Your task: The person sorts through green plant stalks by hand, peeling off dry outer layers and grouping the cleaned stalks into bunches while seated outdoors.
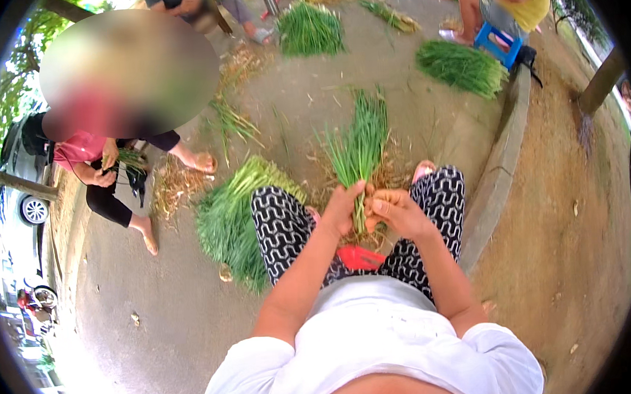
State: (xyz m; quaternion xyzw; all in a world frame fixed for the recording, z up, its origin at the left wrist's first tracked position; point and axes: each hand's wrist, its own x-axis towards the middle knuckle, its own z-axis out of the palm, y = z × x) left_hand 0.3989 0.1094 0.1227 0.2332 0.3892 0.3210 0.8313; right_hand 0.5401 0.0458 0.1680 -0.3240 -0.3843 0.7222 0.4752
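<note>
Between my knees, my left hand [342, 208] is closed around a bunch of scallions [361, 141], their green leaves pointing away from me and their pale stalk ends toward me. My right hand [395, 211] is at the right side of the stalks, its fingers curled in against them. What those fingers pinch, if anything, is too small to tell. A large pile of scallions [241, 215] lies on the ground beside my left leg. Under the stalk ends a red thing [360, 257] shows between my thighs; its kind is hidden.
Dry trimmings [176, 190] litter the pavement. At the left sits a person [88, 155] holding some scallions. Scallion heaps [310, 29] lie ahead and farther right [462, 68], near a person on a blue stool [496, 45]. A concrete kerb [496, 173] runs along my right.
</note>
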